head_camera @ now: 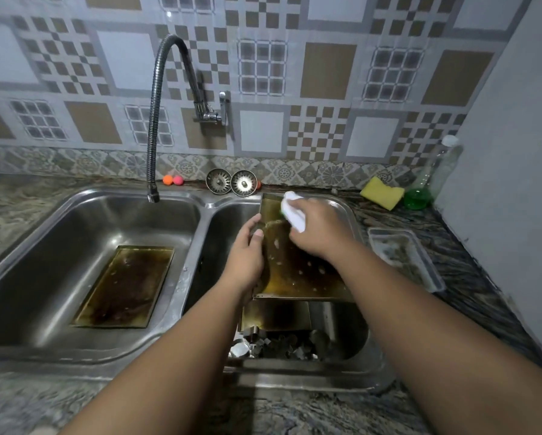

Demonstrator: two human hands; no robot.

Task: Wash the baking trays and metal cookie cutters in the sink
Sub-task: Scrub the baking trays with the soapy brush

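Note:
A greasy brown baking tray (298, 268) is held tilted over the right sink basin (341, 334). My left hand (247, 249) grips its left edge. My right hand (313, 227) holds a white and green scrub pad (291, 211) pressed on the tray's upper part. Under it another dark tray (276, 315) leans in the basin, with several metal cookie cutters (279, 345) heaped at the bottom. A third stained tray (125, 287) lies flat in the left basin (59, 246).
A flexible tap hose (153, 120) hangs over the left basin. Two sink strainers (232, 182) and small orange and pink balls (173, 180) stand at the back rim. A yellow sponge (382, 193), a green-liquid bottle (426, 183) and a clear plastic container (404, 255) sit on the right counter.

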